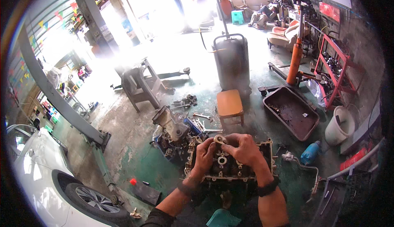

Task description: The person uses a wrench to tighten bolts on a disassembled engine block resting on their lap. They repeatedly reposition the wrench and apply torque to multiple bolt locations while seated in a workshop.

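Both forearms come up from the near edge, each with a dark band at the wrist, and meet over a grimy grey metal cylinder head [230, 165] that lies flat on the green-painted concrete floor [143, 161]. Left hand [204, 153] and right hand [243, 147] are both curled narrow around 1 small pale metal ring-shaped part [220, 139], pinched between the fingertips just above the far edge of the head; the 2 hands touch each other there. Judging by the grip, the step in hand looks like checking or turning this small piece before it goes to, or just after it comes from, one of the round bores in the head below. A next move would call for a steady pinch and a straight line down to a bore, since the part is small and could drop among the openings. Just to the left and farther off sits a dirty engine assembly [172, 124] with loose spanners [203, 122] beside it. A small orange wooden stool [230, 103] stands beyond, a dark rectangular drain pan [291, 112] lies to the right, and a white car [37, 173] fills the near left.
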A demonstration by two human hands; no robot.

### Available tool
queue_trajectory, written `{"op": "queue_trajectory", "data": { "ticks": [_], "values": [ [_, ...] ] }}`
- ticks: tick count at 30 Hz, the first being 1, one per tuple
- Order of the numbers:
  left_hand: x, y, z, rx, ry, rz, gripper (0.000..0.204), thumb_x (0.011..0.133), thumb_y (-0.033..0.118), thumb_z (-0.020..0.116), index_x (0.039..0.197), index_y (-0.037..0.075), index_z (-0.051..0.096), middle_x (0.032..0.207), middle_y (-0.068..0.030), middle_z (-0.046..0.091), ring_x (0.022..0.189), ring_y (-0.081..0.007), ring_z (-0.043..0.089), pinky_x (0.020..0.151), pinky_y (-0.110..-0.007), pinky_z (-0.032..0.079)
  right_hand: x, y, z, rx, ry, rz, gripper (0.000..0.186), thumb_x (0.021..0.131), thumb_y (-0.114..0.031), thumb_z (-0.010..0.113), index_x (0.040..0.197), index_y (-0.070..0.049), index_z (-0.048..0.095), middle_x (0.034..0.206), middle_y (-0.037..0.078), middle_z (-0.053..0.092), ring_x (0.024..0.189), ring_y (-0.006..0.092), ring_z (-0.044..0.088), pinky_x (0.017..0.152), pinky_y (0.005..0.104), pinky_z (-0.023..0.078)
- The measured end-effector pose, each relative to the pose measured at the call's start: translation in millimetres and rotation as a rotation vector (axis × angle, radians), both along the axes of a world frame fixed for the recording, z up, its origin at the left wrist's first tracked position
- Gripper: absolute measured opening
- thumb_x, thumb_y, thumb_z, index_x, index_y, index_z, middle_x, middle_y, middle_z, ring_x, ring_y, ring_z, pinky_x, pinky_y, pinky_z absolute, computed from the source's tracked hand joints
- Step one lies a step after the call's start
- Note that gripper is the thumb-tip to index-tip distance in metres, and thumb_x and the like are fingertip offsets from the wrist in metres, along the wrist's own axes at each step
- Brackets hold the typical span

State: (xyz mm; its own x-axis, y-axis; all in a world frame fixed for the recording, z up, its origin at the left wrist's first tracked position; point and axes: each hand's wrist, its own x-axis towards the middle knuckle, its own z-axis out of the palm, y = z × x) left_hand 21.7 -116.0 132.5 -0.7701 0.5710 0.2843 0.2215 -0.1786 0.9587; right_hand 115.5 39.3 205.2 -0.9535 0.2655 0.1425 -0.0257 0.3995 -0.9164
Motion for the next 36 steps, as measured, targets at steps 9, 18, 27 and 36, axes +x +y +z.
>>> {"op": "queue_trajectory", "data": {
  "ticks": [9,18,27,36],
  "values": [
    [6,-1,3,-0.013,0.052,0.015,0.032,0.102,0.026,0.048,0.096,-0.003,0.061,0.08,-0.001,0.061,0.076,-0.0066,0.051,0.065,-0.025,0.045,-1,-2,-2,0.034,0.043,-0.027,0.024,0.084,-0.017,0.07,0.096,0.004,0.07,0.085,0.017,0.072,0.079,0.0191,0.07,0.072,0.0327,0.053],
    [4,-7,22,-0.211,0.198,-0.021,0.037,0.1,0.031,0.05,0.091,-0.002,0.063,0.074,-0.0037,0.061,0.069,-0.0082,0.053,0.061,-0.028,0.045,6,1,-3,0.09,0.079,0.069,0.025,0.082,-0.018,0.071,0.093,0.005,0.069,0.081,0.02,0.07,0.073,0.0261,0.07,0.067,0.0375,0.055],
    [2,-9,33,-0.283,0.265,-0.061,0.035,0.099,0.026,0.052,0.083,-0.003,0.064,0.066,-0.0046,0.06,0.06,-0.0087,0.052,0.055,-0.028,0.043,7,2,-6,0.076,0.104,0.166,0.024,0.078,-0.012,0.067,0.096,0.003,0.069,0.084,0.022,0.069,0.075,0.0262,0.07,0.069,0.0356,0.054],
    [-5,-10,32,-0.33,0.231,-0.131,0.034,0.099,0.028,0.054,0.089,-0.002,0.067,0.069,-0.0058,0.064,0.064,-0.0083,0.056,0.057,-0.028,0.045,8,-3,-4,0.186,0.102,0.151,0.027,0.077,-0.011,0.066,0.1,0.003,0.067,0.087,0.025,0.067,0.083,0.0338,0.07,0.07,0.038,0.055]
  ]
}}
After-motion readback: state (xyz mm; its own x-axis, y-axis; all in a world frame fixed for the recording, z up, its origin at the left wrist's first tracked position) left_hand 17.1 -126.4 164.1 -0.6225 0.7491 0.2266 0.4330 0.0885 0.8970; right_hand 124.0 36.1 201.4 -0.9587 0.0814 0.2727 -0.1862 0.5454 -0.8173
